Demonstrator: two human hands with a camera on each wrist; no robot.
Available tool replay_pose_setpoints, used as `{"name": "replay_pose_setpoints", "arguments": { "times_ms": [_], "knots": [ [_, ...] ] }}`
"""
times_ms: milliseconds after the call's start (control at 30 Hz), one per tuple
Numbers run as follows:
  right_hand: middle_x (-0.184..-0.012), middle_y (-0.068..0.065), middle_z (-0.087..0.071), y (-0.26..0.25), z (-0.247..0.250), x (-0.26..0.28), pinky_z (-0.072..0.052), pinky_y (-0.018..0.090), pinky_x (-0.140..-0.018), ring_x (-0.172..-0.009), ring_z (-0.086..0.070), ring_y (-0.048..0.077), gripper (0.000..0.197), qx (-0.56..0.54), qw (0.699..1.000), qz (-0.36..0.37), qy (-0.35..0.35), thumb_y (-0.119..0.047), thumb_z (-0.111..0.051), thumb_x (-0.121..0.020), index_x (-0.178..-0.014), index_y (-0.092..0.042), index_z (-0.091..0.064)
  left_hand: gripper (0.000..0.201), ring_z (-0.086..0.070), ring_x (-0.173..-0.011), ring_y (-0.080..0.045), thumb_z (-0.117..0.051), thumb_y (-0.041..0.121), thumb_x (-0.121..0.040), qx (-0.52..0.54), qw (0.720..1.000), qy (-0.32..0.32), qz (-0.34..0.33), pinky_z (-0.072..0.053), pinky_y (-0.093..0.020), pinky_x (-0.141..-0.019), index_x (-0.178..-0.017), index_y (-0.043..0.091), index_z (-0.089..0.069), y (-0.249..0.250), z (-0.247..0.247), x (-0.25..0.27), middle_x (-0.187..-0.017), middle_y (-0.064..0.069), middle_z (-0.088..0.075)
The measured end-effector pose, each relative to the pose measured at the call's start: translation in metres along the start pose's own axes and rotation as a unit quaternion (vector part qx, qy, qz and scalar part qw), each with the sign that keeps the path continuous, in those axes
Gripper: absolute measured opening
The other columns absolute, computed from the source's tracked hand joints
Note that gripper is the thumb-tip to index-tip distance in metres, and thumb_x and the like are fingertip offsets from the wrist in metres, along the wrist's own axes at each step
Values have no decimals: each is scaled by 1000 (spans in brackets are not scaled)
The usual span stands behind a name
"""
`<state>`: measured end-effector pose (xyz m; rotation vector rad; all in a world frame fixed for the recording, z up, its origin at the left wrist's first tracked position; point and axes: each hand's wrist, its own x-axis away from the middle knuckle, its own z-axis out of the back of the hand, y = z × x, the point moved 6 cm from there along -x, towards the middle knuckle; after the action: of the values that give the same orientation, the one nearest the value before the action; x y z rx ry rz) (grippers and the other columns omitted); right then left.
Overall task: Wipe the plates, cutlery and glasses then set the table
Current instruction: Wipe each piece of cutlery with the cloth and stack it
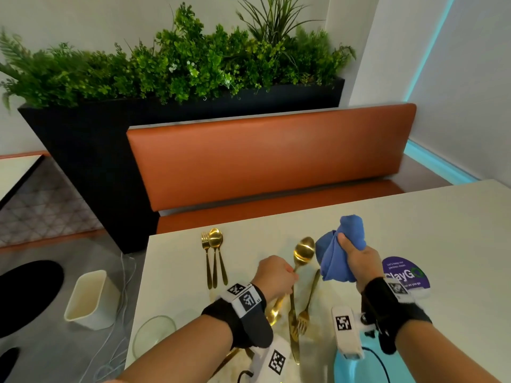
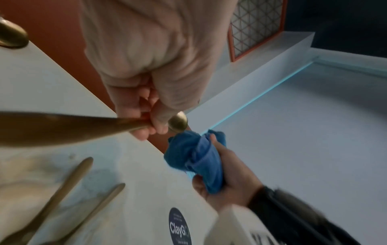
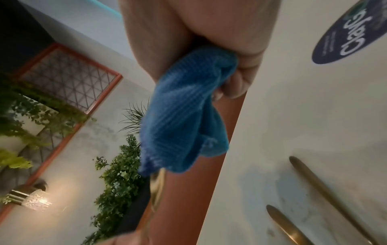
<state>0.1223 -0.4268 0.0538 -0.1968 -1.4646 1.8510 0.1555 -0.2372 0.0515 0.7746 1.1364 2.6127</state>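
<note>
Head view, lower centre: left hand [image 1: 275, 275] gripping gold spoon [image 1: 303, 251] by its handle, bowl pointing up-right toward bunched blue cloth [image 1: 338, 248] clenched in right hand [image 1: 359, 261] above white table [image 1: 442, 230]. Left wrist view: handle running leftward, blurred, bowl partly hidden behind fingers [image 2: 159, 122]. Right wrist view: spoon hard to make out below cloth.

We count three gold spoons [image 1: 303, 251], two forks [image 1: 303, 317], one knife [image 1: 293, 327], one blue cloth [image 1: 338, 248], one glass [image 1: 153, 334], one round sticker [image 1: 406, 272], one white bin [image 1: 91, 298] and two hands [image 1: 275, 275].
</note>
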Motion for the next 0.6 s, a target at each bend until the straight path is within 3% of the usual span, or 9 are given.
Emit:
{"name": "replay_pose_setpoints", "arguments": {
  "times_ms": [100, 200, 333, 433, 500, 600],
  "knots": [
    [-85, 11, -61, 13, -19, 15, -48, 40, -81, -84, -58, 29, 39, -17, 995, -26, -90, -46, -53, -88, -86, -7, -53, 20, -65, -83, -20, -56, 21, -92, 70, 996, 47, 1, -55, -31, -87, -94, 5, -69, 2, 14, -5, -89, -11, -67],
    [-90, 9, -66, 16, -51, 32, -50, 36, -83, -88, -62, 26, 38, 26, 979, -21, -199, -51, -49, -88, -85, -15, -60, 28, -60, -83, -23, -49, 24, -95, 18, 998, 44, -38, -48, -30, -75, -91, 5, -70, 14, 10, -6, -87, -12, -66],
    [-75, 9, -64, -1, -60, 38, -49, 29, -64, -69, -60, 22, 30, 22, 984, 7, -179, -38, -59, -87, -72, -12, -62, 24, -57, -78, -26, -47, 16, -93, 11, 996, 31, -77, -43, -29, -65, -89, 3, -66, 24, 1, -4, -94, -18, -67],
    [-63, 6, -62, -26, -55, 32, -48, 20, -49, -57, -57, 18, 30, 13, 987, 44, -154, -29, -62, -87, -64, -10, -59, 20, -55, -75, -27, -49, 12, -90, 50, 993, 31, -102, -49, -42, -75, -73, 9, -59, 31, 8, -6, -81, -18, -62],
    [-71, 12, -65, -40, -52, 23, -54, 27, -64, -66, -61, 24, 31, 4, 991, 57, -125, -32, -64, -86, -69, -7, -60, 12, -61, -87, -31, -55, 13, -88, 104, 988, 46, -106, -51, -43, -86, -86, 5, -64, 32, 16, -7, -92, -19, -67],
    [-93, 16, -63, -53, -43, 8, -51, 45, -86, -86, -60, 32, 31, -68, 994, 40, -72, -35, -64, -84, -84, -5, -59, 29, -60, -102, -21, -65, 24, -87, 153, 986, 38, -62, -46, -34, -95, -112, 8, -62, 15, 19, -5, -108, -7, -66]
  ]
}}
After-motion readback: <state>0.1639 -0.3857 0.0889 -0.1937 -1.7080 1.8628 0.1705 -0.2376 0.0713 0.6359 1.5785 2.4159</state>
